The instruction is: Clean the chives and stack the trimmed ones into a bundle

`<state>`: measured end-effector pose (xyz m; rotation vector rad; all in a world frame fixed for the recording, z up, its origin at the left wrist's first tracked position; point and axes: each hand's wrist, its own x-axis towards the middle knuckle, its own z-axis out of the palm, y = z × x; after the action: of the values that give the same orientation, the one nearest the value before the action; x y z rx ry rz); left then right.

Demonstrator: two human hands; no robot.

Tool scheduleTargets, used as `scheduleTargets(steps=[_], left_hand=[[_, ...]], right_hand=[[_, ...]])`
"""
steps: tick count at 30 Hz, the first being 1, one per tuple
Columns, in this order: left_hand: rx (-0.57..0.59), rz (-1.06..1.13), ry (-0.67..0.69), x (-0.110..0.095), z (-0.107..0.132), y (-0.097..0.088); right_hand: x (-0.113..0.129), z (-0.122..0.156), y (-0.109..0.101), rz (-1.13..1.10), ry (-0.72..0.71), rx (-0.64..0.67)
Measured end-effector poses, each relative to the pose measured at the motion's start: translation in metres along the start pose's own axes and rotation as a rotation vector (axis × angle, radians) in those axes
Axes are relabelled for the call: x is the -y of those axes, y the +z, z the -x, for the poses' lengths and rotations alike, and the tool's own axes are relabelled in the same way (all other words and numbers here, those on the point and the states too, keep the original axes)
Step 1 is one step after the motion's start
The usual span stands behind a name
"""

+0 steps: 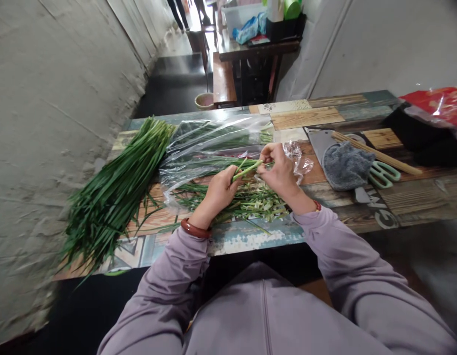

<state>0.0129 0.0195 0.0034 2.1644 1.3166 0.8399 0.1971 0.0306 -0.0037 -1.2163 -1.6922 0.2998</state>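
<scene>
My left hand (219,190) is closed around a few green chive stalks (246,170), holding them over the table. My right hand (276,170) pinches the pale ends of the same stalks with fingertips pressed together. Below both hands lies a heap of trimmed chive scraps (250,202). A big bundle of long chives (117,190) lies at the left end of the table. More chives sit in a clear plastic bag (209,143) just beyond my hands.
A cleaver (320,143), a grey cloth (346,165), green-handled scissors (383,173) and wooden sticks (376,153) lie to the right. A red plastic bag (439,106) sits at far right. A wall runs along the left. Another table (258,49) stands beyond.
</scene>
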Motion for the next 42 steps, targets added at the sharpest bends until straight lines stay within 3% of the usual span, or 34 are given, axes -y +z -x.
scheduleTargets(steps=[8, 10, 14, 17, 22, 27, 34, 38, 40, 42], left_hand=[[-0.104, 0.01, -0.059, 0.005, 0.0, -0.008], [-0.117, 0.02, -0.069, 0.007, 0.001, -0.009], [-0.112, 0.027, -0.081, 0.007, 0.001, -0.007], [-0.087, 0.031, -0.057, 0.005, 0.001, -0.006], [-0.002, 0.046, -0.011, -0.002, 0.001, -0.006], [-0.047, -0.035, 0.041, 0.0, 0.003, -0.006], [-0.079, -0.273, 0.167, 0.002, 0.009, 0.0], [-0.081, -0.277, 0.154, 0.002, 0.009, 0.0], [-0.125, -0.201, 0.103, 0.003, 0.008, -0.003], [-0.164, -0.109, 0.046, 0.005, 0.005, -0.006]], right_hand=[[-0.023, -0.015, -0.03, -0.094, 0.149, -0.197], [-0.018, -0.015, -0.036, -0.143, 0.095, -0.093], [0.003, -0.009, -0.033, -0.13, -0.21, 0.223], [0.01, -0.004, -0.022, 0.015, -0.331, 0.233], [-0.001, 0.001, -0.01, 0.179, -0.349, 0.259], [-0.005, 0.001, -0.001, -0.096, -0.232, 0.22], [0.004, 0.005, 0.011, -0.524, 0.239, 0.252], [-0.009, -0.001, 0.007, -0.633, 0.455, 0.063], [-0.017, -0.007, -0.004, -0.614, 0.435, -0.082], [-0.021, -0.012, -0.02, -0.568, 0.371, -0.127]])
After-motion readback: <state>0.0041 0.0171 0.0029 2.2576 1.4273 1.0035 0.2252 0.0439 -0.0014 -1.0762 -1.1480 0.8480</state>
